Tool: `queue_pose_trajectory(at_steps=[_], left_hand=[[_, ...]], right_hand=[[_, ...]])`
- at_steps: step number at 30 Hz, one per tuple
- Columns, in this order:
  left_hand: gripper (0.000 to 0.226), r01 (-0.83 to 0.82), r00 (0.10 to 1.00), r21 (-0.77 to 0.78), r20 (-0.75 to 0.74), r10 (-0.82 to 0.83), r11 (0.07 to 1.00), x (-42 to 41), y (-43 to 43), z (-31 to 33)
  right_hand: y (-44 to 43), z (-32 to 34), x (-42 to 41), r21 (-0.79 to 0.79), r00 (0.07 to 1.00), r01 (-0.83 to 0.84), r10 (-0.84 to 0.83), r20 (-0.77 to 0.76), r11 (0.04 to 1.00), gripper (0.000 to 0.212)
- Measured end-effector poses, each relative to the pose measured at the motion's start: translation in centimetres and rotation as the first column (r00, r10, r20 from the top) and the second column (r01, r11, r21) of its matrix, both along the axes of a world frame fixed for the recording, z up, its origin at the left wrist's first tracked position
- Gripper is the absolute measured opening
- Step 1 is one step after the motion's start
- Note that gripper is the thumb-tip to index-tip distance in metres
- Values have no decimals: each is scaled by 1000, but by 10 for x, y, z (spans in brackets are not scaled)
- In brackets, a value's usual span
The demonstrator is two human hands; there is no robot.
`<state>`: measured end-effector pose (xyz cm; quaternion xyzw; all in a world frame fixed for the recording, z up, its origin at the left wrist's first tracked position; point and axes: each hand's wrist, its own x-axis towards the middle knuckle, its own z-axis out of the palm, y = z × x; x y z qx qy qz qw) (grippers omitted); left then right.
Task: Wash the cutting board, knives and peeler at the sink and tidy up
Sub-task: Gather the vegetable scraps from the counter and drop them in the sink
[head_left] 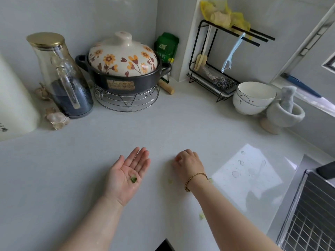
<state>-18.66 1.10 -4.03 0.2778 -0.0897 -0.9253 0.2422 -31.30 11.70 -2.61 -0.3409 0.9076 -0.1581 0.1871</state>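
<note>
left hand (126,175): palm up just above the desk (90,160), fingers straight and close together, flat and wide; carries a small green scrap (133,178) on the palm.
right hand (188,163): palm down, just right of the left hand, fingers curled with the tips at the desk; cannot tell whether anything is pinched under them.
bracelet (195,180): gold, round the right wrist.
pale green bits (170,181): on the desk between the two wrists, with one more by the right forearm.
peeler (232,53): light blue, hanging from a bar of the black rack (217,91), well beyond the right hand, against the wall.
steel scourer (223,82): on the bottom of the rack, below the peeler.
bowls (253,98): white, stacked, just right of the rack.
mortar (286,115): grey, pestle standing in it, just beside the bowls.
water drops (241,163): on the desk right of the right hand.
sink grid (308,214): metal, right of the right forearm.
pot (123,77): dark, flowered lid on, set on a wire stand (126,102), well beyond the left hand.
glass jug (61,75): gold lid, left of the pot.
garlic (56,118): at the jug's base.
</note>
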Motion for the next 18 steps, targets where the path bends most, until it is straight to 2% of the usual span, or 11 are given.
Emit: queue_pose_trajectory(at_steps=[3, 6, 9, 14, 16, 18], left_hand=[[67, -11, 1000, 9, 8, 11, 1000, 1, 0, 0], [63, -7, 1000, 21, 12, 6, 1000, 1, 1, 0], [48, 9, 1000, 9, 27, -9, 1000, 1, 3, 2], [45, 18, 998, 6, 53, -19, 1000, 6, 4, 4], [52, 15, 999, 17, 52, -15, 1000, 7, 5, 5], [50, 19, 998, 14, 52, -20, 1000, 7, 5, 6]], right_hand=[[14, 4, 16, -87, 998, -21, 27, 63, 996, 9], [22, 2, 27, -37, 995, -28, 32, 94, 999, 11], [22, 0, 32, 15, 994, -48, 46, 103, 999, 12], [20, -2, 34, 56, 991, -21, 13, 135, 998, 28], [18, -1, 33, 80, 988, 3, -16, 154, 997, 18], [17, 0, 33, 102, 987, 4, -20, 157, 995, 5]])
